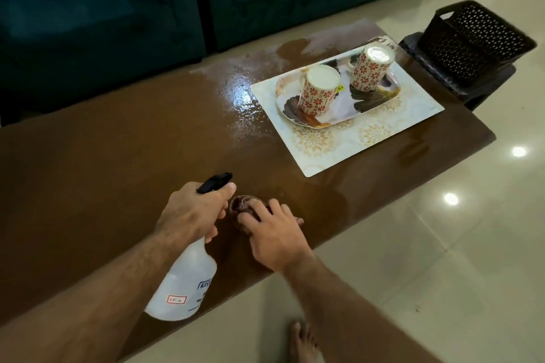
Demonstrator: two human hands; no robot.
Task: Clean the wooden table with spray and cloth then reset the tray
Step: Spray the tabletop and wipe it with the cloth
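Observation:
My left hand [193, 212] grips the neck of a white spray bottle [182, 283] with a black trigger head, held over the near edge of the wooden table [103, 156]. Beside it, my right hand [274, 233] rests on a bunched brown cloth [240, 206] lying on the table, fingers curled over it. Farther right, a patterned tray [383, 96] sits on a white floral placemat [354, 141] and carries two upside-down mugs with red flower prints [318, 94] [372, 68]. Wet spray film [244, 91] glistens left of the mat.
A dark teal sofa [147, 9] runs along the far side of the table. A dark perforated basket [477, 38] stands on a low stool at the table's right end. Glossy cream floor tiles [442, 244] lie to the right, and my bare foot [302, 342] stands near the table edge.

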